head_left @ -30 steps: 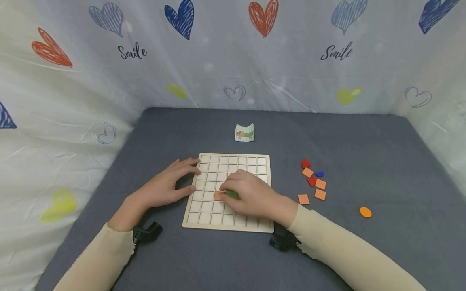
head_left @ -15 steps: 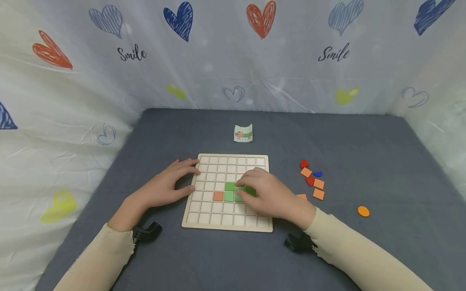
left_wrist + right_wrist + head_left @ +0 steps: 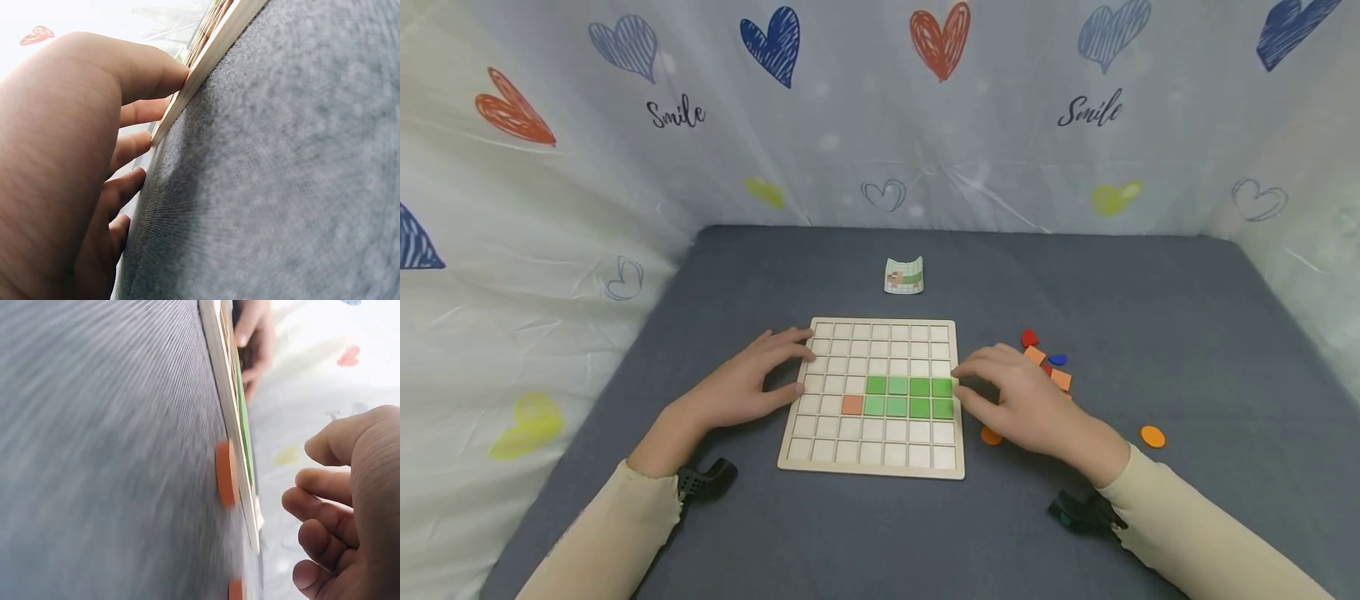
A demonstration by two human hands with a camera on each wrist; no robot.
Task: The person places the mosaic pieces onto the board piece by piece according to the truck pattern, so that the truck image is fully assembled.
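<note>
A wooden grid board (image 3: 847, 452) lies flat on the dark grey cloth. Two rows of green square tiles (image 3: 920, 387) fill cells at its right, and one orange-brown square tile (image 3: 852, 405) sits left of the lower row. My left hand (image 3: 741, 379) rests its thumb and fingertips along the board's left edge (image 3: 209, 65). Just off the right edge is my right hand (image 3: 1022, 400), fingers loosely bent with nothing between them. It covers part of the loose pieces there. An orange disc (image 3: 991, 435) shows beneath its thumb side, close to the board.
Right of the board lie red pieces (image 3: 1029, 337), a blue half-round piece (image 3: 1057, 359) and orange squares (image 3: 1061, 380). Another orange disc (image 3: 1152, 437) is farther right. Behind the board stands a small curled picture card (image 3: 904, 276). A printed curtain (image 3: 827, 142) hangs beyond the table.
My right hand has moved right across the green tiles and off the board, uncovering both green rows. My left hand keeps its place at the left edge.
</note>
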